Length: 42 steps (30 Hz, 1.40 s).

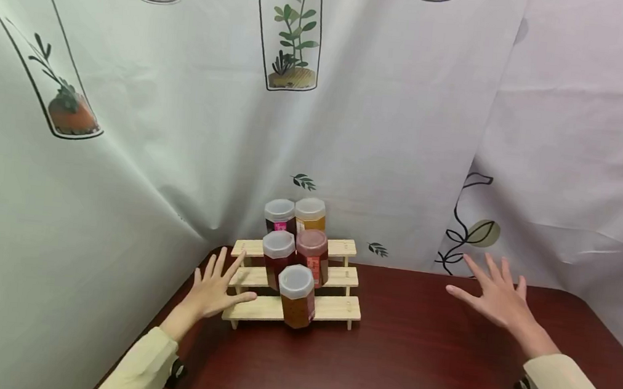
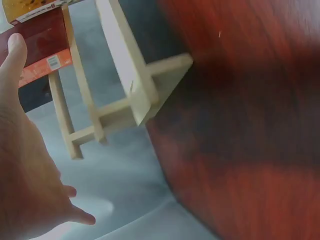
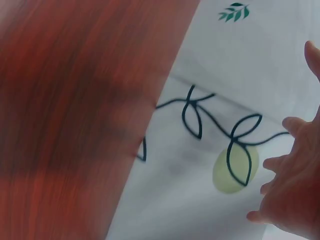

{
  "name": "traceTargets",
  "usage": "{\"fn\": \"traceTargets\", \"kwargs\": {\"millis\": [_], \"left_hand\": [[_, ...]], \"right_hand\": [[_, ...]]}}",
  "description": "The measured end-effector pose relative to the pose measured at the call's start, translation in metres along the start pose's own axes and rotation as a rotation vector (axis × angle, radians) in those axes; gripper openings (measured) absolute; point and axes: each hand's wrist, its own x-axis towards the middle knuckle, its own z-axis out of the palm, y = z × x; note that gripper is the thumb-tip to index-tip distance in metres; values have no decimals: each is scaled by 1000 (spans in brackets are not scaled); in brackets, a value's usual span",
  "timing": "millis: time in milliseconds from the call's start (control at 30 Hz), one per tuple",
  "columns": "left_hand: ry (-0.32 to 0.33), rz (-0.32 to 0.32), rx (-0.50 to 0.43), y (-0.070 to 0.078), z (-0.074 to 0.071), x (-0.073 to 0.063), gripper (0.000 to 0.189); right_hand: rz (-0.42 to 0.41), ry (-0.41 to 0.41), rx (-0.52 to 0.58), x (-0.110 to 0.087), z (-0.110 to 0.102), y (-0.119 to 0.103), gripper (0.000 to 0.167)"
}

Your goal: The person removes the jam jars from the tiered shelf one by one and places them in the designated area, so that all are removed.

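One cream sleeve point(image 1: 141, 362) reaches in along the left edge of the desk point(image 1: 397, 362), with a dark device point(image 1: 176, 373) below its cuff. Your left grip point(image 1: 208, 293) is spread wide and empty, its thumb near the left end of a stepped wooden rack point(image 1: 337, 308). That rack stands near the desk's back left corner and bears five lidded jars. On its top step you have a dark jar point(image 1: 280, 224) with a pink label, then a yellow one point(image 1: 311, 220) just beside it. The middle step holds a dark red jar point(image 1: 278, 259) under a whitish lid, then a red jar point(image 1: 313, 262) under a pinkish lid. An amber-brown jar point(image 1: 298, 307) stands on the lowest step. Well to the right, your right grip point(image 1: 497, 297) hangs near the desk's back edge, fingers fanned and empty, before a vine print point(image 1: 480, 233) on the pale cloth point(image 1: 405, 135).
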Motion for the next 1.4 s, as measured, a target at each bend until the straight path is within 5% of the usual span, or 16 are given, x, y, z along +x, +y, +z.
{"fn": "traceTargets", "kwargs": {"millis": [367, 833, 1233, 1400], "left_hand": [[-69, -131, -243, 6, 31, -12, 118], [34, -131, -587, 12, 58, -18, 134], [87, -217, -503, 15, 71, -23, 142], [133, -221, -545, 15, 75, -23, 135]], "right_hand": [[-12, -4, 101, 24, 19, -35, 92], [-62, -12, 169, 59, 38, -90, 94], [-132, -82, 256, 90, 46, -150, 95], [-124, -117, 338, 98, 46, -169, 97]]}}
